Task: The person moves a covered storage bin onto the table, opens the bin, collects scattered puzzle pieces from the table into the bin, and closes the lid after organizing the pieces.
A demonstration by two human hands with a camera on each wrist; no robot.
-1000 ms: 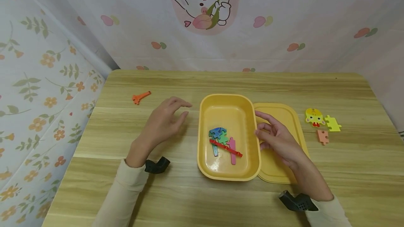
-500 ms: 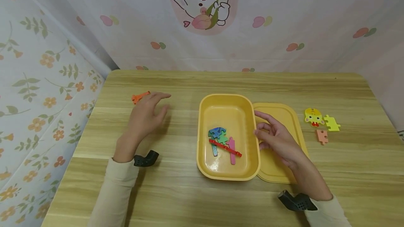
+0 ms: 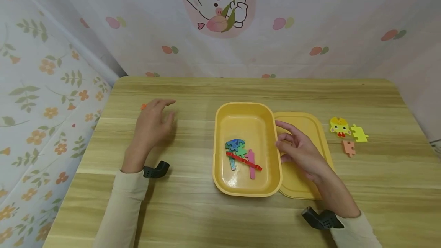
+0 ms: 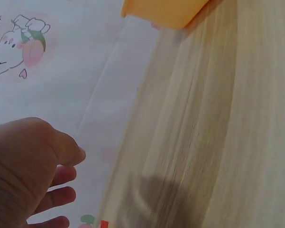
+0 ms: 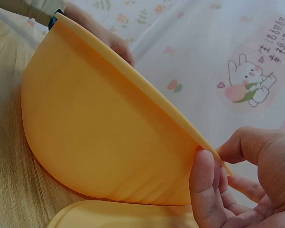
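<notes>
My left hand (image 3: pixel 151 125) hovers at the left of the table, fingers loosely bent and nothing between them. It partly hides a small orange piece (image 3: pixel 143 106), of which only an end shows; a red-orange corner (image 4: pixel 104 224) peeks in at the bottom of the left wrist view. My right hand (image 3: pixel 299 150) pinches the right rim of a yellow plastic box (image 5: pixel 104 118), thumb and fingers on either side of the wall. Inside the box lie a red notched strip (image 3: pixel 242 160), a pink piece (image 3: pixel 252 170), and blue (image 3: pixel 235 143) and green (image 3: pixel 242 152) puzzle pieces.
The box's right side overlaps a flat yellow lid (image 3: pixel 299 183). Farther right lie a yellow animal-face piece (image 3: pixel 340 126), a yellow puzzle piece (image 3: pixel 359 133) and a salmon puzzle piece (image 3: pixel 349 148). A printed curtain (image 3: pixel 138 45) hangs behind the wooden table (image 3: pixel 193 221).
My left hand has moved left, away from the box, and now covers most of the orange piece. The right hand keeps its pinch on the box rim.
</notes>
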